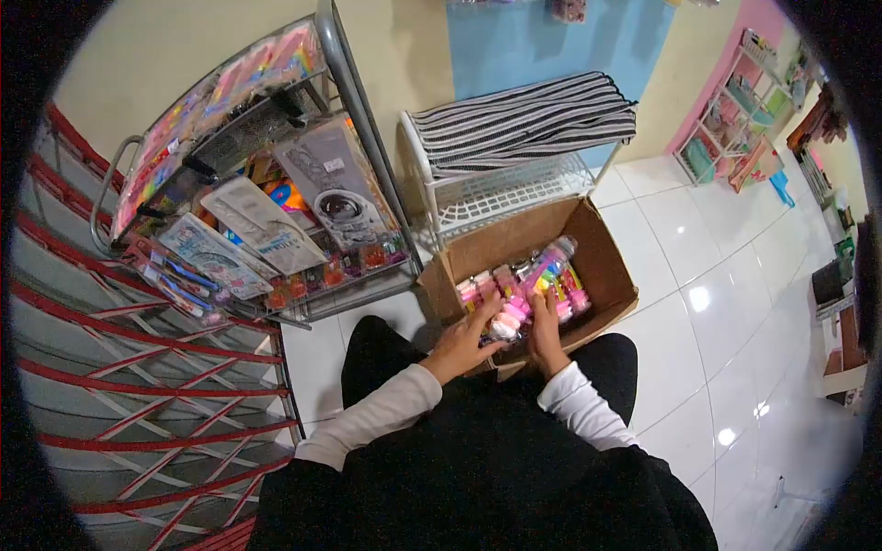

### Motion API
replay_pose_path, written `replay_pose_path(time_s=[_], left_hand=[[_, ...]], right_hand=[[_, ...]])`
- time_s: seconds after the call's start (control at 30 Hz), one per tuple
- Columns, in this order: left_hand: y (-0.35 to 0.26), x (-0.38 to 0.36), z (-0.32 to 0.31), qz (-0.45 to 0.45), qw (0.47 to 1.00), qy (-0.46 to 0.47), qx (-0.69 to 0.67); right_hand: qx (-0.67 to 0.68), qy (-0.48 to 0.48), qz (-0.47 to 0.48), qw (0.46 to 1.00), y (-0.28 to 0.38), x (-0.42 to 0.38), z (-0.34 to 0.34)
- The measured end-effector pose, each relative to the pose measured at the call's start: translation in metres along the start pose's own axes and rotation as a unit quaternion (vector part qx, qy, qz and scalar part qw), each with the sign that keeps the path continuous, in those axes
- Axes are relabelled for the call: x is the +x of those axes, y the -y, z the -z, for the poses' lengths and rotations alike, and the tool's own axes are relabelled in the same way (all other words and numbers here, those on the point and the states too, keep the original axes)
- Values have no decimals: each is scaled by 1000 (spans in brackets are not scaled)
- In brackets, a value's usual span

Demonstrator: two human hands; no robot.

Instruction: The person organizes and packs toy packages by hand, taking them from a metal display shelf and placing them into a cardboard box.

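Note:
An open cardboard box (602, 253) stands on the floor between my knees. Inside it lie several small clear-wrapped packs (556, 268) in pink, white and bright mixed colours. My left hand (462, 342) reaches in over the near left side, its fingers curled round a clear-wrapped pink-and-white pack (508, 321). On the other side of that pack is my right hand (545, 332), thumb and fingers closed against its pink part. The tips of the right fingers are partly hidden among the wrapped goods. What exactly the packs contain is too small to tell.
To the left stands a metal display rack (367, 138) with hanging packaged goods. Behind the box is a white plastic shelf (514, 200) topped by a striped cloth (533, 124). A red folding gate (138, 344) runs along the left; another shelf (735, 115) stands far right.

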State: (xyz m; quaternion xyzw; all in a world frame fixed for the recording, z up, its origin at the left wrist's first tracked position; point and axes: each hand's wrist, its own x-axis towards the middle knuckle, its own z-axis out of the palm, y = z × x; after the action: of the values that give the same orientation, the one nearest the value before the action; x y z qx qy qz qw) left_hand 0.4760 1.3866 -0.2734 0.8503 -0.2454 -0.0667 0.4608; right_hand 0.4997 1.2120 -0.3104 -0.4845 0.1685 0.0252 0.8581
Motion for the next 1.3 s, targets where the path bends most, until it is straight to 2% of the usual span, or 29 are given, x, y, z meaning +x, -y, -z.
replay_pose_path(time_s=[0.03, 0.07, 0.1, 0.13, 0.2, 0.33, 0.43, 0.47, 0.57, 0.6, 0.7, 0.73, 0.77, 0.8, 0.83, 0.87, 0.9, 0.93, 0.97, 1.0, 1.03, 1.07, 1.1, 1.17, 1.2, 1.23, 1.27, 1.3], left_hand=[[0, 1, 3, 28, 995, -7, 92], [-3, 2, 8, 57, 981, -13, 184], [-3, 0, 11, 84, 958, -19, 275], [7, -2, 11, 145, 939, 30, 309], [13, -4, 9, 162, 949, 50, 266], [11, -4, 9, 177, 948, 68, 254], [11, -5, 13, 180, 946, 75, 258], [12, -6, 15, 181, 946, 78, 259], [26, -12, 9, 171, 947, 66, 262], [25, -12, 10, 176, 949, 67, 254], [23, -7, 7, 177, 945, 70, 266], [21, -5, 5, 179, 944, 66, 269], [20, -3, 4, 180, 944, 74, 266], [19, -2, 6, 181, 944, 78, 266], [18, -1, 7, 185, 943, 79, 267], [20, -3, 8, 182, 946, 69, 259], [23, -7, 6, 180, 949, 59, 250], [25, -9, 5, 175, 953, 48, 244], [22, -9, 10, 165, 951, 58, 254], [23, -11, 14, 149, 955, 76, 245], [25, -11, 22, 132, 958, 96, 237], [13, -9, 37, 130, 951, 129, 248], [18, -11, 47, 116, 964, 127, 202], [33, -19, 66, 83, 982, 126, 110], [24, -25, 84, 45, 983, 115, 134], [-11, -27, 119, 36, 988, 114, 99], [-54, -30, 158, 27, 991, 114, 62], [-79, -39, 188, -26, 999, 25, 26]], right_hand=[[-68, -13, -11, 998, 0, 13, 10], [-211, 15, -26, 977, 3, 30, 24], [-348, 45, -41, 936, 6, 44, 31], [-469, 84, -74, 876, 12, 48, 25], [-680, 160, -130, 704, 24, 54, 12], [-758, 337, -127, 544, -34, 100, -3], [-775, 186, -49, 602, -84, 100, -8], [-780, 222, -44, 583, -110, 114, 0], [-797, 368, -53, 475, -85, 89, -21], [-772, 275, -99, 564, -104, 93, -13], [-744, 295, -121, 588, -107, 97, -5], [-759, 288, -108, 574, -126, 111, 9], [-760, 336, -67, 552, -140, 124, 21], [-790, 407, -43, 456, -135, 131, 16], [-774, 288, 24, 563, -145, 129, 26], [-790, 347, 29, 505, -108, 118, 7], [-754, 421, 103, 494, -115, 133, 11], [-679, 312, 57, 662, -106, 122, 1], [-545, 199, 47, 813, -98, 111, -8], [-426, 223, -37, 876, -92, 105, -17], [-345, 197, -142, 907, -44, 62, -53], [-307, 223, -167, 910, -47, 62, -53], [-275, 194, -183, 924, -30, 40, -69], [-288, 242, -147, 915, -52, 52, -58], [-354, 249, -130, 892, -63, 59, -50], [-416, 253, -114, 866, -72, 65, -50], [-430, 273, 27, 860, -51, 33, -69], [-466, 260, 77, 842, -68, 34, -65]])
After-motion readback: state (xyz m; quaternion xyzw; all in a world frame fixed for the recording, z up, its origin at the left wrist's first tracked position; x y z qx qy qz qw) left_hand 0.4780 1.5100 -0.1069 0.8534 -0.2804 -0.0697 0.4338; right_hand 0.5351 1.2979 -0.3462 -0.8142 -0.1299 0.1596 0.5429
